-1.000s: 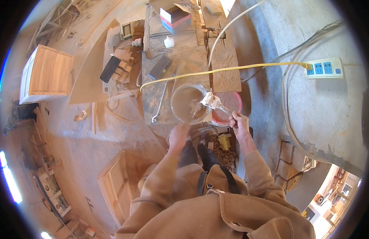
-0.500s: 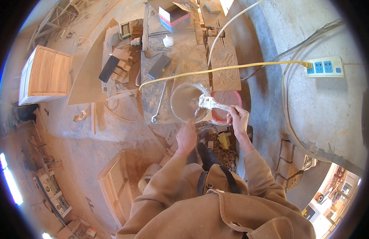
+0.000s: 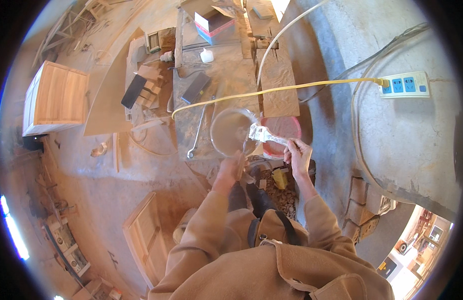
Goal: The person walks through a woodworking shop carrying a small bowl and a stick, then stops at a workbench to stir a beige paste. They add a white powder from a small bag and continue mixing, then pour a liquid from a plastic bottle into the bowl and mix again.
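Note:
My right hand [image 3: 299, 155] is closed round the handle of a white-coated brush [image 3: 261, 133]. The brush head lies over the right rim of a round clear-walled tub [image 3: 214, 122] with a brownish inside. My left hand [image 3: 233, 168] is closed at the tub's near edge on a thin stick-like tool [image 3: 245, 146], whose tip points toward the brush head; its exact kind is blurred. A red-rimmed round bucket [image 3: 298, 126] stands right of the tub, partly behind the brush and right hand. A metal wrench [image 3: 198, 131] lies left of the tub.
A yellow cable [image 3: 271, 90] crosses the worktable [image 3: 231, 75] to a power strip [image 3: 404, 85] on the right. Farther back are a black phone-like slab [image 3: 196, 88], a white bottle [image 3: 206, 55] and an open cardboard box [image 3: 214, 31]. A wooden cabinet [image 3: 61, 97] stands left.
My left hand has drawn slightly left and back toward me with the thin tool. The brush stays in my right hand at the tub's rim. The whole view has shifted a little.

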Tool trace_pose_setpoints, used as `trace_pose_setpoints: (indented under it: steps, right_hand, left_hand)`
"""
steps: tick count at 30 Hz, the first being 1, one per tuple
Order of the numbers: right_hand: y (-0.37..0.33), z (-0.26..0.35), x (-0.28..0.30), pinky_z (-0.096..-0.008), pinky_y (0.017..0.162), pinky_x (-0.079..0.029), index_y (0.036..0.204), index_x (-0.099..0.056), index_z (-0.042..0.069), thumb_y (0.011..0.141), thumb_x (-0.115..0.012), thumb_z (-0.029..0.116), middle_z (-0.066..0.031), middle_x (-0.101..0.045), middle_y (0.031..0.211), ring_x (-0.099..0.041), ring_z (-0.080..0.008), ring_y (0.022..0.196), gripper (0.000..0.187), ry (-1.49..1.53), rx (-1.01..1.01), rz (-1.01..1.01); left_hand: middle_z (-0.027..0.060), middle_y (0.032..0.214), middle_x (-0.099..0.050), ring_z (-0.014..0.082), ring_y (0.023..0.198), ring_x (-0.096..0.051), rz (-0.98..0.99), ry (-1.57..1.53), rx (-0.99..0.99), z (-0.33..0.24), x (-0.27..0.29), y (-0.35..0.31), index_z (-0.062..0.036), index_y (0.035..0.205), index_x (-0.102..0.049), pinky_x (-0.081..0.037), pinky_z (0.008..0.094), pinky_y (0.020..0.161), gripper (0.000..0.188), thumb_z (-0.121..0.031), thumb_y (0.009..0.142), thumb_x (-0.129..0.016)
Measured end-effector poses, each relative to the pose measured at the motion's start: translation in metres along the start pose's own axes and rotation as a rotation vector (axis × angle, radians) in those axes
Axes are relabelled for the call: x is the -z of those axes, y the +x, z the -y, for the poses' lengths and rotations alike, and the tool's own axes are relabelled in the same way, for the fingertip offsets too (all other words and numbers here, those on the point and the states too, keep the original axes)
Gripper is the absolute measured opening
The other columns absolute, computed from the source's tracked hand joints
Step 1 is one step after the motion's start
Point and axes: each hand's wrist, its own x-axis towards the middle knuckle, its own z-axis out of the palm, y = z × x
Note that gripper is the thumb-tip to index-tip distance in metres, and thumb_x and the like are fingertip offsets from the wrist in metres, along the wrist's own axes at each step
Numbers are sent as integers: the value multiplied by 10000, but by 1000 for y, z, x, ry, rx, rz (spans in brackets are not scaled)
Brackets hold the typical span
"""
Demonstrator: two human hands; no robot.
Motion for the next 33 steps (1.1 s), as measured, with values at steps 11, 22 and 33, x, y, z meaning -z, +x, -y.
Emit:
trace_pose_setpoints:
  steps: [11, 22, 33]
  right_hand:
    - [-2, 1, 1, -222, 412, -363, 945, -663, -32, 970, -599, 78, -36, -617, 652, -528, -69, 468, 130, 48, -33, -32]
    - [-8, 5, 11, -217, 396, -336, 939, -663, -39, 972, -591, 86, -36, -596, 634, -505, -69, 447, 148, 31, 14, 0]
    - [-35, 14, 9, -206, 383, -335, 938, -663, -27, 978, -598, 120, -38, -602, 642, -494, -65, 423, 166, 116, -56, 192]
  left_hand:
    - [161, 906, -704, 251, 760, -686, 203, -166, 85, 6, 11, 23, 33, 1058, -651, -587, 329, 663, 258, -164, 895, -685]
    - [67, 833, -659, 186, 659, -626, 95, -55, 40, 29, 5, 30, -21, 1037, -657, -533, 315, 565, 241, -207, 885, -682]
    - [80, 861, -664, 200, 709, -637, 32, -213, 49, 57, 1, -59, -40, 1046, -637, -541, 334, 631, 263, -215, 855, -685]
